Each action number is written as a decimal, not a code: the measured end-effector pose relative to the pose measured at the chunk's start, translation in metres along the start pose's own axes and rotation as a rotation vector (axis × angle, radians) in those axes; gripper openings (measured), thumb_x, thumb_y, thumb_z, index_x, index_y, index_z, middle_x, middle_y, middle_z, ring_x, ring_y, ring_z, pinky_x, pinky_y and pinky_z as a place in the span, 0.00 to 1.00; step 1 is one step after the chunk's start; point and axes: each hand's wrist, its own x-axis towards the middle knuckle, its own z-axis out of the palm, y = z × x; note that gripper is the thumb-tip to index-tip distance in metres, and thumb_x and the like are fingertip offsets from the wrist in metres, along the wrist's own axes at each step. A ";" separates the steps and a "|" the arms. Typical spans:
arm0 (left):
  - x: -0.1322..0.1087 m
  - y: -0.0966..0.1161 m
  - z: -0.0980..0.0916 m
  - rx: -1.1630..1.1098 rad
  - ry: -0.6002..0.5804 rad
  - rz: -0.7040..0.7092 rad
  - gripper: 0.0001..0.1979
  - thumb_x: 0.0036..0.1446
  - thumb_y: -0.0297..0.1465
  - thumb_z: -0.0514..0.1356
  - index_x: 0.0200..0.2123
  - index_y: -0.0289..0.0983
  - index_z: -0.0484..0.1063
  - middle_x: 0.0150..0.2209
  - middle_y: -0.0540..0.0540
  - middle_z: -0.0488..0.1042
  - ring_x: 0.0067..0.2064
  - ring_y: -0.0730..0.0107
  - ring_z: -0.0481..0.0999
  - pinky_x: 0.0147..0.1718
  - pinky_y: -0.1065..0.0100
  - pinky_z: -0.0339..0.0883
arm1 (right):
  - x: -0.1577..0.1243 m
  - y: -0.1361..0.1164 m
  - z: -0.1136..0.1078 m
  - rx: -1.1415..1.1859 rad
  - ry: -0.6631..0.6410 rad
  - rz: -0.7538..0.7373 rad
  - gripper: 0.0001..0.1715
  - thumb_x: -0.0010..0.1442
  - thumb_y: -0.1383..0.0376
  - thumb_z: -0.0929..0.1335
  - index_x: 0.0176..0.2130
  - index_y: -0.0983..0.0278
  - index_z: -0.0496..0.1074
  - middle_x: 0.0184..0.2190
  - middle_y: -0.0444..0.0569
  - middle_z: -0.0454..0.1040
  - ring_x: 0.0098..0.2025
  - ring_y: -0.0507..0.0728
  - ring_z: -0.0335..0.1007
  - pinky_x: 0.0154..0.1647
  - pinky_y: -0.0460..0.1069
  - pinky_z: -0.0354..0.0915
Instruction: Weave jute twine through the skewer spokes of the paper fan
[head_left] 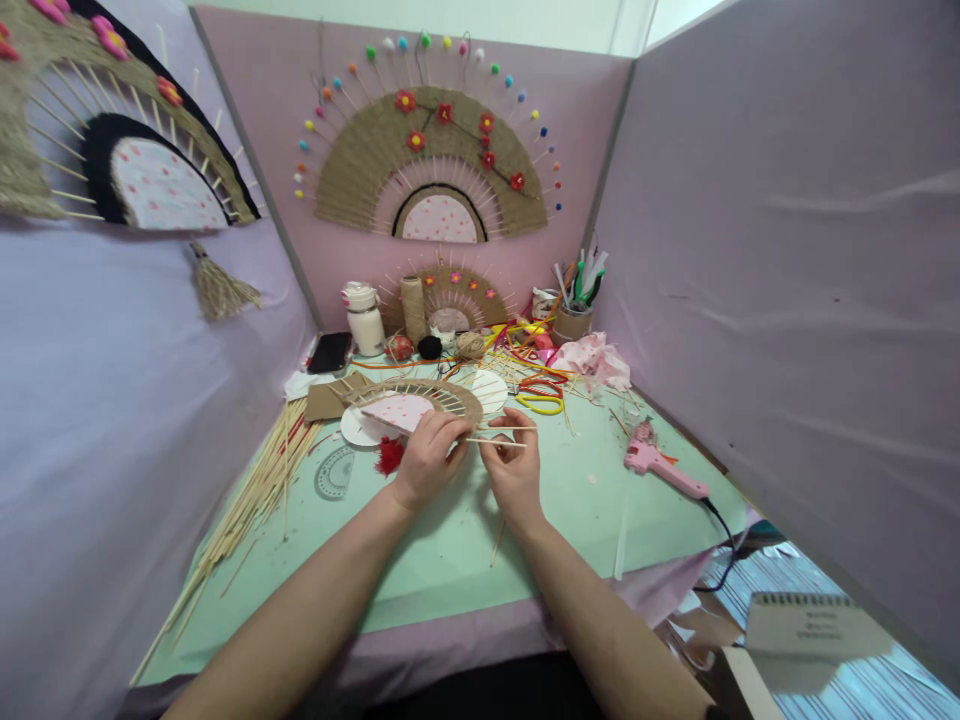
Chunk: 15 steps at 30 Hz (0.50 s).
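Observation:
A half-round twine fan (461, 397) with wooden ribs and a pink spotted centre (401, 410) is between my hands, tilted above the table. My left hand (431, 460) is closed on its near right edge. Thin wooden sticks (499, 442) poke out from that edge to the right. Around these sticks curl the fingers of my right hand (514, 465), thumb and fingertips drawn together; whatever they pinch is too small to make out. A red tassel-like tuft (389, 456) lies just left of my left hand, by a white disc (361, 428).
Loose sticks (259, 500) line the table's left side, near a clear protractor (334, 473). A pink glue gun (664, 468) with a cord lies at right. Scissors (540, 403), twine balls (470, 346), a bottle (364, 320) and a phone (330, 352) crowd the back. Fabric-covered panels (750, 200) enclose the table.

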 end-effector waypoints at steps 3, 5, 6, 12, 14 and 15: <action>0.000 0.000 0.000 0.001 -0.001 -0.011 0.08 0.58 0.24 0.56 0.42 0.37 0.69 0.36 0.43 0.74 0.39 0.64 0.71 0.38 0.61 0.67 | -0.002 -0.003 -0.001 -0.019 0.043 -0.072 0.31 0.54 0.66 0.70 0.55 0.57 0.58 0.48 0.50 0.67 0.25 0.45 0.62 0.26 0.44 0.63; 0.000 0.000 0.000 0.003 0.005 -0.005 0.09 0.58 0.24 0.56 0.42 0.38 0.69 0.36 0.43 0.74 0.39 0.63 0.72 0.38 0.61 0.68 | -0.001 -0.006 -0.002 0.017 0.028 -0.062 0.35 0.54 0.66 0.70 0.57 0.56 0.56 0.47 0.50 0.69 0.24 0.46 0.62 0.26 0.45 0.63; 0.000 0.000 0.000 0.004 0.008 -0.002 0.09 0.58 0.24 0.56 0.43 0.38 0.69 0.36 0.43 0.74 0.39 0.64 0.72 0.38 0.61 0.68 | 0.000 -0.007 -0.002 0.039 0.005 -0.050 0.37 0.53 0.65 0.70 0.58 0.55 0.54 0.45 0.49 0.70 0.24 0.46 0.62 0.25 0.45 0.64; 0.000 0.001 0.000 0.005 0.017 0.012 0.09 0.58 0.23 0.57 0.43 0.38 0.68 0.36 0.44 0.74 0.39 0.64 0.72 0.37 0.62 0.68 | 0.006 -0.010 -0.003 0.153 -0.079 0.027 0.44 0.52 0.64 0.71 0.62 0.53 0.51 0.40 0.45 0.75 0.21 0.47 0.61 0.23 0.45 0.63; 0.000 0.002 0.000 0.002 0.013 0.014 0.09 0.58 0.24 0.57 0.43 0.38 0.68 0.36 0.44 0.74 0.39 0.64 0.72 0.37 0.62 0.68 | 0.006 -0.010 -0.003 0.167 -0.091 0.033 0.45 0.52 0.65 0.71 0.63 0.54 0.50 0.37 0.43 0.75 0.21 0.47 0.61 0.23 0.45 0.62; 0.000 0.002 0.000 -0.001 0.010 0.017 0.09 0.58 0.24 0.57 0.43 0.38 0.68 0.36 0.44 0.74 0.39 0.64 0.72 0.37 0.61 0.68 | 0.006 -0.010 -0.003 0.160 -0.099 0.026 0.45 0.52 0.66 0.71 0.63 0.54 0.49 0.35 0.43 0.75 0.21 0.48 0.60 0.23 0.45 0.61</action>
